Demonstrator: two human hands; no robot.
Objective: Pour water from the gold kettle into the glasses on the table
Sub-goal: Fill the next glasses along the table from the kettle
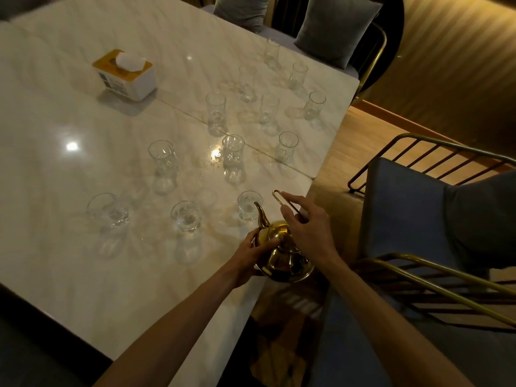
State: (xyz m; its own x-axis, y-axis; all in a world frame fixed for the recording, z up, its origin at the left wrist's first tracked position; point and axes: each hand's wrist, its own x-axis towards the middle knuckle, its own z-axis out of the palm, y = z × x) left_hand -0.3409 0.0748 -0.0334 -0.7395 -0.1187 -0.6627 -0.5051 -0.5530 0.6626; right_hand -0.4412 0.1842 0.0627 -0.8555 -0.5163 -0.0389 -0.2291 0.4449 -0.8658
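I have the gold kettle (282, 252) between both hands at the table (83, 219) edge. My left hand (251, 258) cups its body; my right hand (307, 230) pinches the raised wire handle (282, 201). The spout tips toward the nearest glass (247, 208), just ahead of my left hand.
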